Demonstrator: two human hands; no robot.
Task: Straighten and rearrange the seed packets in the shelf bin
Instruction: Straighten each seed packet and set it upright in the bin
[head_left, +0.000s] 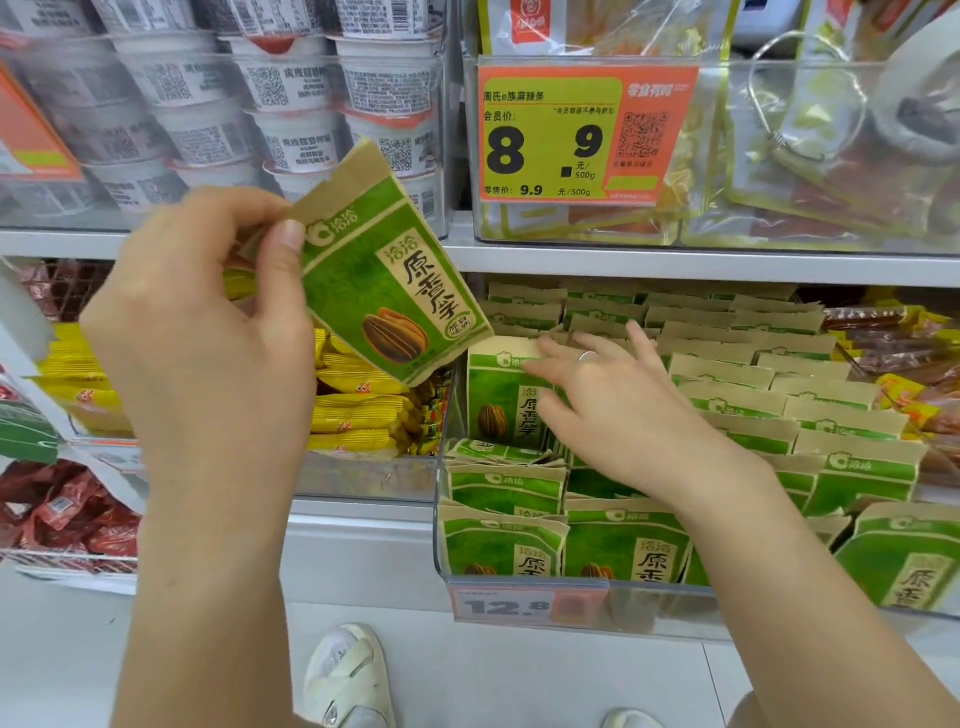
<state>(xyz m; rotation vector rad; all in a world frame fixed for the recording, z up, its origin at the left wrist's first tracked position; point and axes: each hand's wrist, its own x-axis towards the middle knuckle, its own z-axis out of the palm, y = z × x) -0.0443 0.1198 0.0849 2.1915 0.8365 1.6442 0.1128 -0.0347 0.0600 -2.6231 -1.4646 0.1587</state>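
L hand (208, 332) pinches a spare packet (384, 291) up left of bin (441, 519) | R hand (608, 410) fingers straight, pressing packets (727, 400) back at bin's left row | we hold the gap wide, slip spare in upright, label fwd, w/o creasing.

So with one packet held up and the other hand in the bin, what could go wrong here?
The left hand pinches the raised seed packet only by its top corner, so that grip might slip and drop it. The right hand presses among upright packets in the clear bin; a nudge could tip the loosely standing rows. Some small packets already lie flat and could get buried.
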